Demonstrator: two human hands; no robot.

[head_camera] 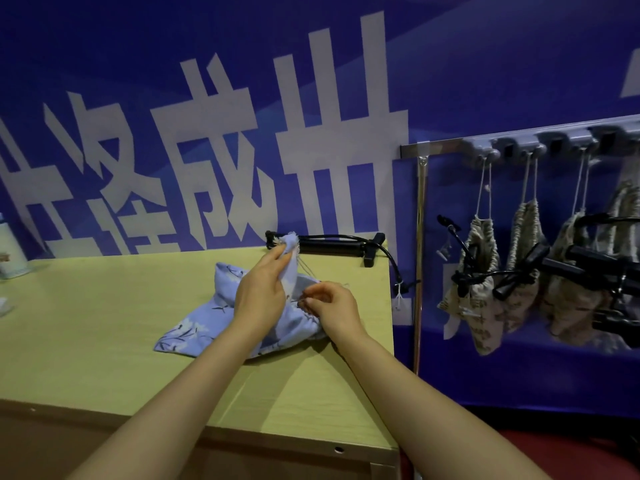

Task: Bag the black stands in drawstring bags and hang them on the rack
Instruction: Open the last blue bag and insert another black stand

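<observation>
A light blue floral drawstring bag lies on the yellow-green table. My left hand pinches the bag's rim and lifts it. My right hand pinches the drawstring at the gathered mouth. A black stand lies along the table's far edge, its flexible arm hanging over the right corner. On the right, a silver rack carries several beige patterned bags on hooks, with black stand parts sticking out of them.
A blue banner with white characters covers the wall behind. A white container stands at the table's far left. The rack's upright pole is close to the table's right edge. Red floor shows at bottom right.
</observation>
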